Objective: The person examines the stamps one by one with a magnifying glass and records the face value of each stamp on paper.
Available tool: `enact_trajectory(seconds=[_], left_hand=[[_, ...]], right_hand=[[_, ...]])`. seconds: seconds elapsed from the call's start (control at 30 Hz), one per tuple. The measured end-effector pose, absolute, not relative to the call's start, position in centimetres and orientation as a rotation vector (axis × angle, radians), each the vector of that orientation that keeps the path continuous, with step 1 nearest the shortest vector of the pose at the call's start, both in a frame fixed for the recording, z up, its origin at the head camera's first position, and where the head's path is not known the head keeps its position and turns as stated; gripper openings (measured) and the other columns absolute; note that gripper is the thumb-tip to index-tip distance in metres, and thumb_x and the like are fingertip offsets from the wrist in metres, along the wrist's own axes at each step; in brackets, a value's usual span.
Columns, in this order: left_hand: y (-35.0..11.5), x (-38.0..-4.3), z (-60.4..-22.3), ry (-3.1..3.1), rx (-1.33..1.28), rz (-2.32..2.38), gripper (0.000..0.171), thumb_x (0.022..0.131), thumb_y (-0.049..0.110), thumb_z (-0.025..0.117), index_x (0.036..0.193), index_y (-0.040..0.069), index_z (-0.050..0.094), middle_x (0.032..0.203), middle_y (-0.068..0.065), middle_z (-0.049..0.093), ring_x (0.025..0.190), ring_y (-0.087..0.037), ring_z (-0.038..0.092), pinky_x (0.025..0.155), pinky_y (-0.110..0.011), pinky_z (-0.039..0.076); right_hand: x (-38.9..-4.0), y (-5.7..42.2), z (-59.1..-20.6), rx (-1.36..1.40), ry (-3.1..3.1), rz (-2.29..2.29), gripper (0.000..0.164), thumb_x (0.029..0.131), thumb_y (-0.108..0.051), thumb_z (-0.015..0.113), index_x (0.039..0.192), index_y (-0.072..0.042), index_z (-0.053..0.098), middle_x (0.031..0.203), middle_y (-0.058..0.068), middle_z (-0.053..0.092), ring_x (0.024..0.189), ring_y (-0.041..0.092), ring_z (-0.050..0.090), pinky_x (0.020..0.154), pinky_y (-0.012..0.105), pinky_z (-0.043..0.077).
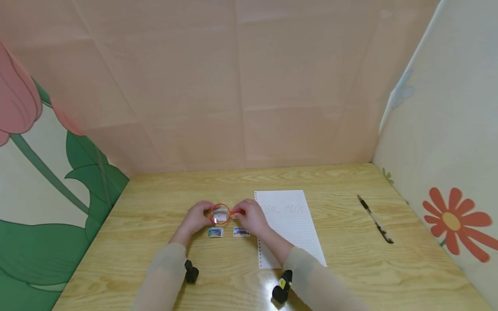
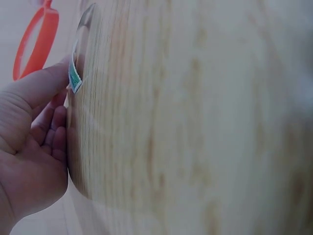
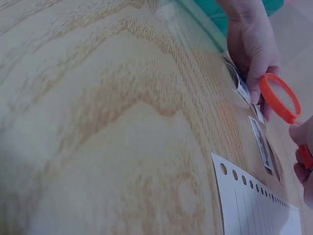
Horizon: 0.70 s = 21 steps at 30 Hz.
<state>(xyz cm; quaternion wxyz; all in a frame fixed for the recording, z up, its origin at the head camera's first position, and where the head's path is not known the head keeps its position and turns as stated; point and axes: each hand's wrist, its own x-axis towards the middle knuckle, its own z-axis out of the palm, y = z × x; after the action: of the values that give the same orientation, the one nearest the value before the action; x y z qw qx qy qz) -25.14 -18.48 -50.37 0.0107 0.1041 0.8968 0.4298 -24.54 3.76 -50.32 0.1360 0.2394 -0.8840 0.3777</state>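
Between the left hand (image 1: 197,218) and right hand (image 1: 252,217) I see the red magnifying glass (image 1: 230,213), a stamp (image 1: 219,216) hard to make out through its lens. The right fingers pinch and partly hide the handle; whether the left fingers, beside the rim, grip anything, I cannot tell. The lined sheet (image 1: 289,237) on the bench (image 1: 155,203) bears writing too faint for me.

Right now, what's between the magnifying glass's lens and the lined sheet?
The right hand, gripping the red handle of the magnifying glass; a small pale piece, mostly hidden, shows just below the handle. Head view.
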Motion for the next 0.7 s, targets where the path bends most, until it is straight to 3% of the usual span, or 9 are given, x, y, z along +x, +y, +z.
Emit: enact_trajectory(seconds=[0.7], left_hand=[[-18.46,-25.08,-50.24,2.785,0.306,1.354,0.04,0.069,-0.005,0.085,0.106,0.0,0.073,0.115,-0.015,0.064,0.114,-0.035,0.056,0.106,-0.05,0.039]], right_hand=[[-24.37,3.64,-50.14,0.683,-2.587,1.085,0.008,0.082,-0.005,0.079,0.086,-0.011,0.075,0.086,-0.001,0.065,0.086,0.019,0.059,0.083,0.037,0.049]])
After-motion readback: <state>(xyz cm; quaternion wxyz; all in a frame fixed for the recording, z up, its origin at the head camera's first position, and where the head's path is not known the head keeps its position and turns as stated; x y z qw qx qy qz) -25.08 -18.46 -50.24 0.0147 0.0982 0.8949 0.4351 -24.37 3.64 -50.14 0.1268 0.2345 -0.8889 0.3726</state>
